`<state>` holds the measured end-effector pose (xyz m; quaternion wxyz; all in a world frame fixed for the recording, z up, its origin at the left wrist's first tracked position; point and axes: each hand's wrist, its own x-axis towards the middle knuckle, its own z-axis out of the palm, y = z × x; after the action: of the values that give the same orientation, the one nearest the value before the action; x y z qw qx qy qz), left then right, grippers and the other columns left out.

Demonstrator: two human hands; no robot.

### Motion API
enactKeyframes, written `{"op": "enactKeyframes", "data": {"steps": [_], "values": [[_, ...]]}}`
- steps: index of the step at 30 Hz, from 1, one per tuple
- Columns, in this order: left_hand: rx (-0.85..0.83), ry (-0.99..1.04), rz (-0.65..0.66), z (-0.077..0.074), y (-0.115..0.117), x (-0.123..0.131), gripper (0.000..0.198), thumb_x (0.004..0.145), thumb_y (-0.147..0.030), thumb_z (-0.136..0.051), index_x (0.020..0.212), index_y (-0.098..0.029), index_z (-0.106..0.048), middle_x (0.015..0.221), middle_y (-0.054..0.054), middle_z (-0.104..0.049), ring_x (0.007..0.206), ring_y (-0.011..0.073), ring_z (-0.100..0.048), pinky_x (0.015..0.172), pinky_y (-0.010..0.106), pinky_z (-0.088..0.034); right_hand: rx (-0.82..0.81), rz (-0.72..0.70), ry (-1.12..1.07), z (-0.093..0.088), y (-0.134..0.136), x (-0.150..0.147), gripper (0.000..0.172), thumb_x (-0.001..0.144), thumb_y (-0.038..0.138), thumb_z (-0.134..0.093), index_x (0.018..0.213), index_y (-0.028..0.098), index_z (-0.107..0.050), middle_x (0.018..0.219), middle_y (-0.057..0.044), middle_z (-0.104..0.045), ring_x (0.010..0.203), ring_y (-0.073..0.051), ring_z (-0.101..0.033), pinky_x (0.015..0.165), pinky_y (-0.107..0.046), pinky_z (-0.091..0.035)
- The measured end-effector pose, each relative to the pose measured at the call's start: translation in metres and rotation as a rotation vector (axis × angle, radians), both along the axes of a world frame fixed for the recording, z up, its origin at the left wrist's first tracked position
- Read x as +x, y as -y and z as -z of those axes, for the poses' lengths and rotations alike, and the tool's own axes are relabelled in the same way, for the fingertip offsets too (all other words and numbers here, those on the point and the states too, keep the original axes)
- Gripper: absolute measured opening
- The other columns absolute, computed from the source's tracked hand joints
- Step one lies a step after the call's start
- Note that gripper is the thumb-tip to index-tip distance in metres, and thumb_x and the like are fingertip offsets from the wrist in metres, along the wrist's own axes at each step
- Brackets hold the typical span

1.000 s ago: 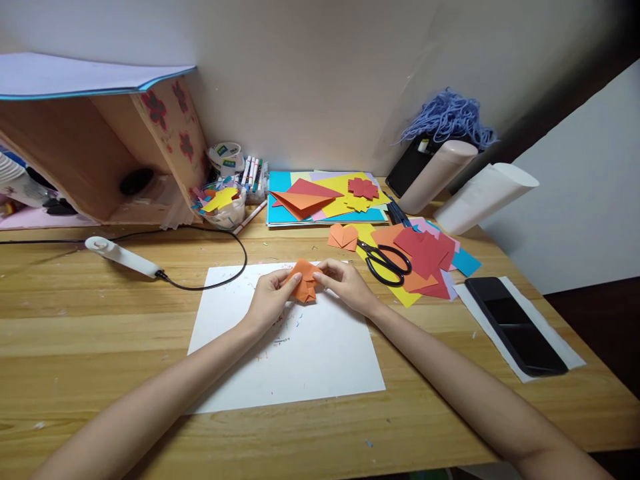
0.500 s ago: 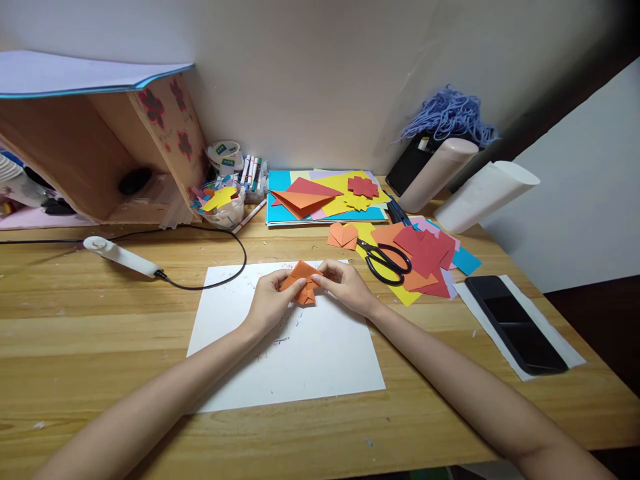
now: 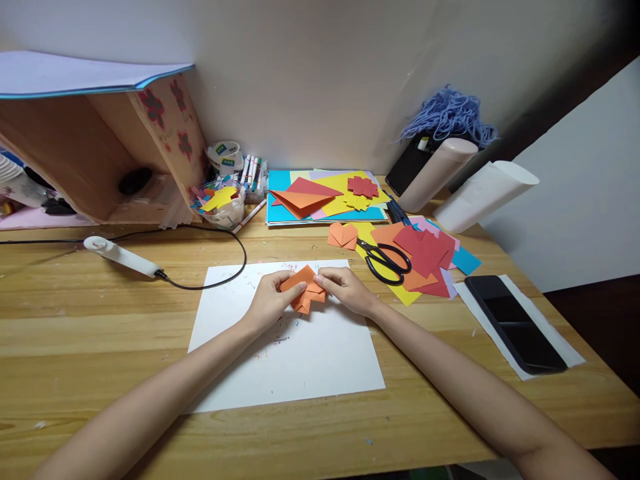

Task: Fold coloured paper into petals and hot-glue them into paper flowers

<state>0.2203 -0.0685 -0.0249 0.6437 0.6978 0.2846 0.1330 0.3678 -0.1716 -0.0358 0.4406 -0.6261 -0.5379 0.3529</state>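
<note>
A folded piece of orange paper (image 3: 306, 291) is held between both hands above a white sheet (image 3: 320, 360). My left hand (image 3: 270, 293) pinches its left side, with the thumb on top. On the right side, my right hand (image 3: 345, 288) grips the paper between thumb and fingers. Creased flaps show along the lower edge of the paper; the fingers beneath it are hidden. Behind my right hand lies an orange paper heart (image 3: 343, 236), beside black-handled scissors (image 3: 385, 262).
Coloured paper scraps (image 3: 425, 253) and a phone (image 3: 515, 323) lie to the right. A white hot-glue-like device (image 3: 123, 257) with a black cable is at left. Stacked coloured sheets (image 3: 280, 213), a tub of scraps (image 3: 225, 212) and a cardboard box (image 3: 173, 133) stand at the back.
The orange paper has turned and shifted slightly towards me, and more of its lower flaps show. Both hands still hold it, with small finger movements.
</note>
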Motion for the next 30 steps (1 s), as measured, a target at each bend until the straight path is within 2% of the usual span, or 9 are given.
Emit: {"op": "enactKeyframes", "data": {"steps": [5, 9, 15, 23, 28, 30], "values": [[-0.032, -0.025, 0.137, -0.003, -0.005, -0.001, 0.024, 0.068, -0.034, -0.061, 0.061, -0.012, -0.057, 0.054, -0.001, -0.052, 0.050, 0.0082, -0.045, 0.047, 0.020, -0.032, -0.018, -0.088, 0.001, 0.001, 0.001, 0.002, 0.040, 0.086, 0.040, -0.040, 0.054, 0.018, -0.030, 0.055, 0.005, -0.028, 0.052, -0.008, -0.027, 0.050, -0.023, -0.022], [-0.113, -0.056, 0.119, -0.006, -0.005, -0.001, 0.026, 0.066, -0.036, -0.063, 0.063, -0.011, -0.058, 0.054, -0.001, -0.053, 0.046, 0.0075, -0.044, 0.043, 0.019, -0.032, -0.011, -0.076, -0.057, 0.003, 0.002, 0.003, 0.042, 0.086, 0.041, -0.040, 0.052, 0.017, -0.034, 0.052, 0.005, -0.032, 0.050, -0.007, -0.030, 0.050, -0.022, -0.024], [-0.256, -0.010, 0.104, -0.004, -0.007, 0.000, 0.037, 0.068, -0.041, -0.064, 0.083, -0.008, -0.062, 0.073, 0.009, -0.064, 0.058, 0.0124, -0.056, 0.049, 0.021, -0.040, -0.004, -0.072, -0.079, 0.004, 0.002, 0.003, 0.039, 0.086, 0.040, -0.040, 0.055, 0.016, -0.041, 0.054, 0.003, -0.041, 0.051, -0.008, -0.037, 0.051, -0.022, -0.029], [-0.265, -0.057, 0.140, -0.010, -0.006, -0.001, 0.030, 0.065, -0.039, -0.066, 0.069, -0.010, -0.062, 0.047, 0.002, -0.055, 0.038, 0.0066, -0.044, 0.037, 0.018, -0.031, -0.028, -0.092, -0.075, 0.001, 0.004, 0.000, 0.041, 0.086, 0.042, -0.039, 0.055, 0.016, -0.042, 0.053, 0.003, -0.044, 0.050, -0.008, -0.040, 0.051, -0.021, -0.031], [-0.255, -0.064, 0.148, -0.011, -0.005, -0.002, 0.032, 0.065, -0.041, -0.066, 0.071, -0.009, -0.062, 0.050, 0.003, -0.059, 0.037, 0.0072, -0.046, 0.035, 0.018, -0.030, -0.073, -0.086, -0.145, 0.003, 0.004, 0.000, 0.048, 0.089, 0.047, -0.028, 0.059, 0.015, -0.049, 0.054, 0.000, -0.050, 0.052, -0.010, -0.047, 0.056, -0.023, -0.038], [-0.247, -0.067, 0.145, -0.011, -0.005, -0.001, 0.033, 0.065, -0.041, -0.066, 0.073, -0.009, -0.062, 0.052, 0.004, -0.060, 0.037, 0.0072, -0.046, 0.035, 0.018, -0.030, -0.077, -0.113, -0.136, 0.003, 0.004, 0.001, 0.045, 0.087, 0.047, -0.034, 0.061, 0.014, -0.052, 0.056, 0.000, -0.051, 0.053, -0.010, -0.047, 0.054, -0.023, -0.037]]}}
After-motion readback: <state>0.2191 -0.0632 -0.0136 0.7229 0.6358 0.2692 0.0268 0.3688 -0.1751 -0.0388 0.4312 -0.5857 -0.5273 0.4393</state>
